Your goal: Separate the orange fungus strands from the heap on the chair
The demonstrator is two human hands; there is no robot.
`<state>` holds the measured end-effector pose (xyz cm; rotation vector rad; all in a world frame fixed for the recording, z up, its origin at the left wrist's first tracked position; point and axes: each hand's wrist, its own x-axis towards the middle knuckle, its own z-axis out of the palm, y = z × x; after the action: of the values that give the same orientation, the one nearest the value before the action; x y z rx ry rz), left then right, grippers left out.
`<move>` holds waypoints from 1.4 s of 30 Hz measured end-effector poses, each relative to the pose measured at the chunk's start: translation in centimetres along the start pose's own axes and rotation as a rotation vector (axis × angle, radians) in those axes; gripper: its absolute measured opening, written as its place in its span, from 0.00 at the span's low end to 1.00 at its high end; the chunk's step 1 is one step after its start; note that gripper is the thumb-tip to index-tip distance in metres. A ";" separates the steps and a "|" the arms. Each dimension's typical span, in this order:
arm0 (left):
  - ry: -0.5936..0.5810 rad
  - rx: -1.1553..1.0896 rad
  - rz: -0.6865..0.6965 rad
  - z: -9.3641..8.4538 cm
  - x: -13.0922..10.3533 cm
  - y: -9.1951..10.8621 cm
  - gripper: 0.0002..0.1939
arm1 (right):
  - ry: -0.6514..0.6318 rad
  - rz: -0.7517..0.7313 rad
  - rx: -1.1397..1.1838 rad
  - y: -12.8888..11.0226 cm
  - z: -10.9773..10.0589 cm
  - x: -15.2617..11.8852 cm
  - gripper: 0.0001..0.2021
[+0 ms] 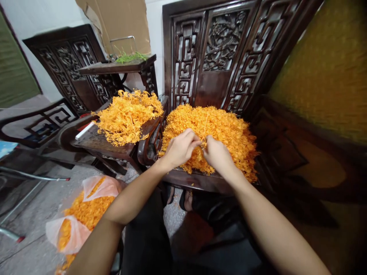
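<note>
A large heap of orange, frilly, flower-like pieces (229, 130) covers the seat of a dark carved wooden chair in front of me. Just above the heap's near side, my left hand (181, 148) and my right hand (219, 153) meet with fingers pinched together. Between their fingertips shows a small orange frilly piece (203, 144), mostly hidden, with a thin stem-like strand rising behind it. Both hands appear closed on this piece. A smaller bunch of similar orange pieces (129, 118) lies on the wooden side table to the left.
A white stick-like object (85, 130) rests on the side table (114, 152). On the floor at lower left, a translucent bag (76, 233) holds more orange pieces. Green strands (132, 57) lie on a higher stand behind. Metal legs (34, 173) stand at far left.
</note>
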<state>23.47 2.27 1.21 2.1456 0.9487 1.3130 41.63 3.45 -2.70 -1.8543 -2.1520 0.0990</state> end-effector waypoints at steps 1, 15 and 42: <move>0.084 -0.163 -0.067 0.0 0.1 -0.1 0.12 | 0.012 0.041 0.003 0.7 0.2 0.7 0.12; 0.060 -0.017 -0.460 2.1 2.1 -9.3 0.18 | -0.129 -0.102 0.799 3.7 -0.2 0.5 0.23; 0.635 -0.960 -0.569 3.6 4.0 -3.8 0.18 | 0.386 -0.351 0.584 -0.6 -1.7 -2.5 0.30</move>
<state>26.73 7.72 -0.70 0.6855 0.7926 1.6683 41.79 0.68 -1.41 -1.0595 -1.8752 0.2408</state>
